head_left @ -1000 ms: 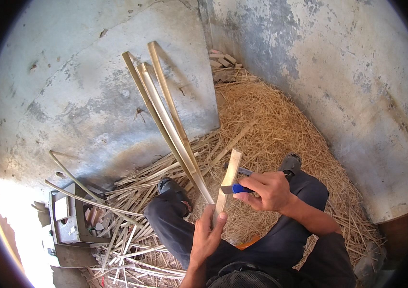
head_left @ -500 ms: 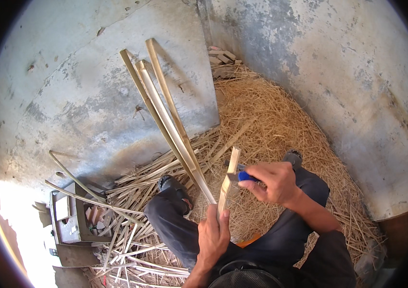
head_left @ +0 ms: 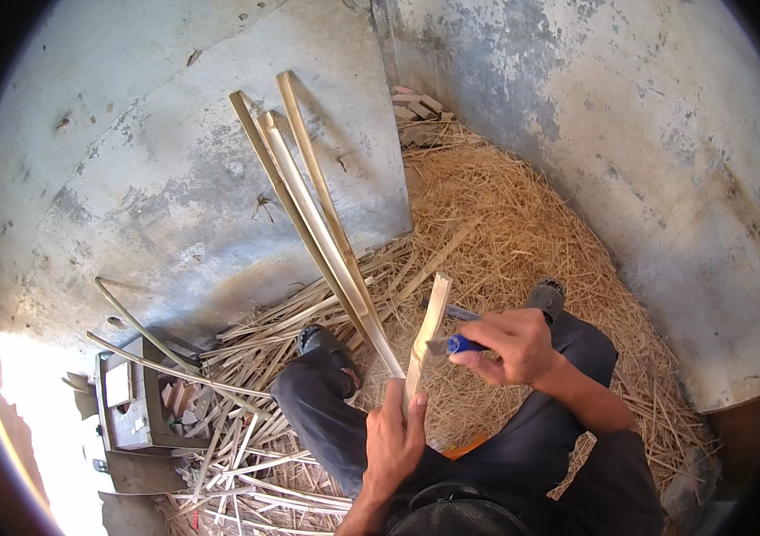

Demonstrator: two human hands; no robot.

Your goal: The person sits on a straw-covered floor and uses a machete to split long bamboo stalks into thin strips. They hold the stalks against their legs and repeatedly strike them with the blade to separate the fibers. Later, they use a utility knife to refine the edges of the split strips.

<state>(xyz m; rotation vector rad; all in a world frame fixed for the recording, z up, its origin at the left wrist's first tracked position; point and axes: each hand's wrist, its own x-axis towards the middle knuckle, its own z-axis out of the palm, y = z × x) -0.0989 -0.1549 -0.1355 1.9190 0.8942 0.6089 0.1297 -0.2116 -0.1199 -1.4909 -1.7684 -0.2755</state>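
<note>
My left hand (head_left: 395,438) grips the lower end of a short pale bamboo strip (head_left: 428,326) that stands nearly upright in front of me. A blue-handled knife (head_left: 458,344) is in my right hand (head_left: 509,347), its blade laid against the strip's right edge about halfway up. Just left of the strip, several long bamboo slats (head_left: 308,205) rise from near my left hand and lean against the grey wall. My knees and dark trousers lie below both hands.
A heap of straw-like shavings (head_left: 505,223) fills the corner between two grey concrete walls (head_left: 156,179). Split bamboo strips (head_left: 246,438) litter the floor at left. A grey metal box (head_left: 130,402) sits at lower left. Small blocks (head_left: 415,107) lie at the back corner.
My right hand has shifted the knife slightly down and to the right along the strip. The left hand keeps its hold on the strip, which stays nearly upright.
</note>
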